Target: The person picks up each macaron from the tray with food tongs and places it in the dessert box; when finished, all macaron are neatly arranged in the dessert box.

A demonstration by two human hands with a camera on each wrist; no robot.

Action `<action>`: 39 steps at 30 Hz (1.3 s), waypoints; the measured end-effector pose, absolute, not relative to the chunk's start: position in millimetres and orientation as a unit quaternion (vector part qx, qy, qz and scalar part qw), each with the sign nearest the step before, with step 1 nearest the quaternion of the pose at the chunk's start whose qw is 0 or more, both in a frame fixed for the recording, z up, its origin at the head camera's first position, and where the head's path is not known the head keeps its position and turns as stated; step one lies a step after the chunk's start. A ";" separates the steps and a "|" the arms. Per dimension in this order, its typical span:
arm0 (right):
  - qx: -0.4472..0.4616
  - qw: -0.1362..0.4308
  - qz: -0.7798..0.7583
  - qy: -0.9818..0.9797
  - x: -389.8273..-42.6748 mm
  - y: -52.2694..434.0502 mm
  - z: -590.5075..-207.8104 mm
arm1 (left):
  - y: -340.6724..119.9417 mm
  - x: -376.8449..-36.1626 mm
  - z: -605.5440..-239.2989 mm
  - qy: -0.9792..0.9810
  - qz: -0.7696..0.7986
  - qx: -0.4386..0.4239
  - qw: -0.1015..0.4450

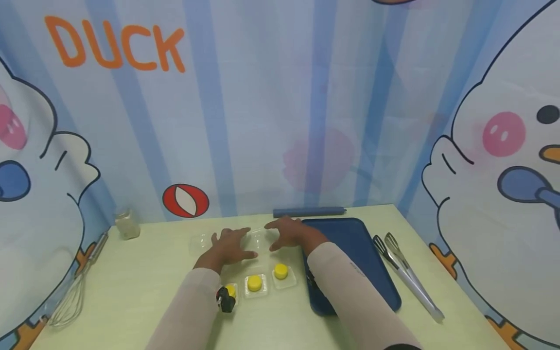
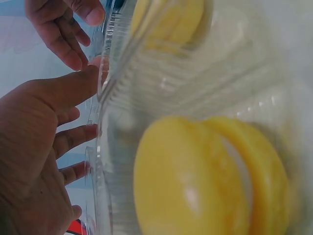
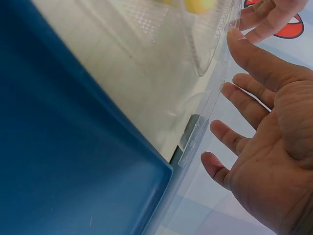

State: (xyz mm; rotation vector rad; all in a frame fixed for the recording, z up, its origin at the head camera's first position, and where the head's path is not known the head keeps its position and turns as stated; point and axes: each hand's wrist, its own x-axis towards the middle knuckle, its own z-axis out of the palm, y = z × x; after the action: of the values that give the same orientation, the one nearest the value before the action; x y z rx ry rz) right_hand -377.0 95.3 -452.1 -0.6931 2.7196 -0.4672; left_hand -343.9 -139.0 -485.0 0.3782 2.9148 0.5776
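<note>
Clear plastic packaging [image 1: 258, 237], hinged box or lid in look, lies between my two hands at the back of the table. From its left, my left hand [image 1: 229, 248] reaches in with fingers spread. My right hand [image 1: 289, 233] faces it from the right, fingers apart and slightly bent. Both thumbs point inward, with fingertips right at the clear plastic edges in the wrist views. Nearer to me are three yellow macarons in small clear trays: one in the middle [image 1: 254, 283], a right macaron [image 1: 281, 271] and a left macaron [image 1: 230, 290], partly hidden by the wrist camera.
A dark blue tray [image 1: 337, 233] lies under my right forearm, with metal tongs [image 1: 413, 279] to its right. Behind it is a blue-grey rolling pin [image 1: 308, 212]. At the left are a whisk [image 1: 72, 296] and a glass jar [image 1: 127, 224]. A printed curtain [image 1: 262, 97] rises behind the table.
</note>
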 end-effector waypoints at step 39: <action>-0.351 0.071 -0.321 0.877 -362.0 108.9 -450.9 | -136.2 -333.6 -471.8 0.916 0.372 0.147 0.008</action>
State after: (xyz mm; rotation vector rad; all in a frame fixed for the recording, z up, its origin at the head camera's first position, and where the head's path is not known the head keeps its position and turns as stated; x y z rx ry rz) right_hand -362.0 108.9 -450.9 -1.0548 2.6377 -0.9644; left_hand -333.6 -136.2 -471.8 0.4592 2.8637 1.1632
